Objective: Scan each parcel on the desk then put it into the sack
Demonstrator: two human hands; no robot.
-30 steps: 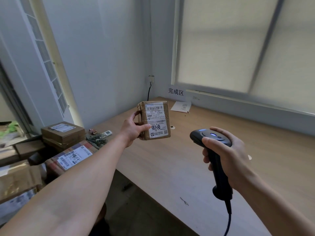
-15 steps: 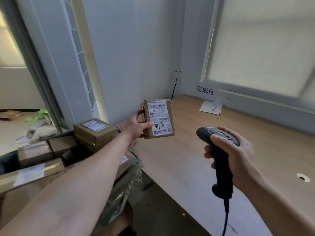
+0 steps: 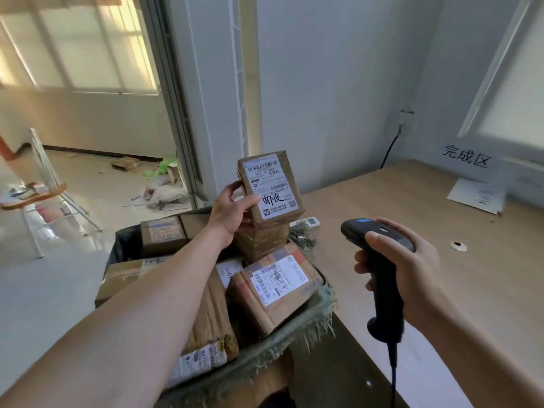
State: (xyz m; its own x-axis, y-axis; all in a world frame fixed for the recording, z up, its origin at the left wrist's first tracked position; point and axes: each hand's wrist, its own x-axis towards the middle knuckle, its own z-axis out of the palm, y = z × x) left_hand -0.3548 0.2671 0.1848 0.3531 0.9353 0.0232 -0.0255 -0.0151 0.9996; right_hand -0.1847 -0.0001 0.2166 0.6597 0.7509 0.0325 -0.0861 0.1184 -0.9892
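My left hand (image 3: 228, 212) grips a small brown parcel (image 3: 273, 187) by its left edge, label facing me, held up above the sack. The sack (image 3: 294, 328) is a frayed greenish woven bag beside the desk's left edge. It holds several taped cardboard parcels, among them one with a large white label (image 3: 276, 282). My right hand (image 3: 406, 266) grips a black handheld barcode scanner (image 3: 379, 260) over the wooden desk (image 3: 441, 290), its head pointing left toward the held parcel. A cable hangs from the scanner's handle.
A white sheet of paper (image 3: 477, 195) lies at the desk's back right under a wall sign with printed characters (image 3: 466, 157). A white remote (image 3: 306, 222) sits near the desk's left edge. A chair (image 3: 38, 201) and floor litter lie beyond the doorway on the left.
My view has swung left and down, bringing the sack of parcels into sight. My left hand has carried the parcel left, from over the desk to above the sack. The scanner stays in my right hand.
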